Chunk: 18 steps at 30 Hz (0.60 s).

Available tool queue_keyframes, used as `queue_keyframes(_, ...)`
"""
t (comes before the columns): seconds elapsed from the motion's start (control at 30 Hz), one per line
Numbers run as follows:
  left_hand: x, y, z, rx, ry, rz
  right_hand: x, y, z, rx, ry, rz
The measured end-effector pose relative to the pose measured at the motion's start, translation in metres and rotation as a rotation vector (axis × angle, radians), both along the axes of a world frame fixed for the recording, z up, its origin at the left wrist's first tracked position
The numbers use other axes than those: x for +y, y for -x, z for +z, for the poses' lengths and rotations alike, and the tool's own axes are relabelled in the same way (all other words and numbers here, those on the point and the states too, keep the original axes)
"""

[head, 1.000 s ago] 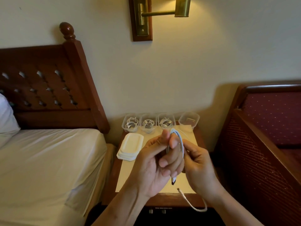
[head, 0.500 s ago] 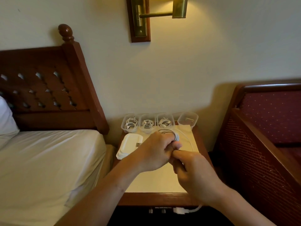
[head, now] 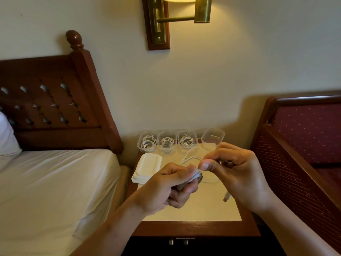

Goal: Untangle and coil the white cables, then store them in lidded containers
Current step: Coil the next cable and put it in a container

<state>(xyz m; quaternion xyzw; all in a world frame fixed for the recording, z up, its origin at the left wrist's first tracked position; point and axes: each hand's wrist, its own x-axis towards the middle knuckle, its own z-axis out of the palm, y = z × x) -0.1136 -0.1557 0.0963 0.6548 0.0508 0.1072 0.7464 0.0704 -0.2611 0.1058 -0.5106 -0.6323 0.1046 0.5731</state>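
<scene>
A brass wall lamp [head: 184, 17] hangs above the nightstand [head: 193, 228], beside the white-sheeted bed [head: 55, 191].

No text, label, brand or number is legible in this bedside scene. A small pale mark on the near front edge of the nightstand [head: 185, 230] is too small to read.
</scene>
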Motion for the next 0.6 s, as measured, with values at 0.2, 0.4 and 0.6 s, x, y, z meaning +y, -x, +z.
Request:
queue_keyframes(0.2, -0.021, -0.007, 0.003, -0.3, 0.345, -0.026, 0.015, 0.013, -0.016, 0.236, -0.079, 0.031)
queue_keyframes(0.4, -0.02, -0.023, 0.006, -0.45, 0.496, 0.19, 0.013, 0.037, -0.051, 0.335, 0.113, -0.026)
queue_keyframes(0.6, -0.009, -0.039, 0.01, -0.306, 0.402, 0.489, 0.002, 0.047, -0.055, -0.067, 0.284, -0.175)
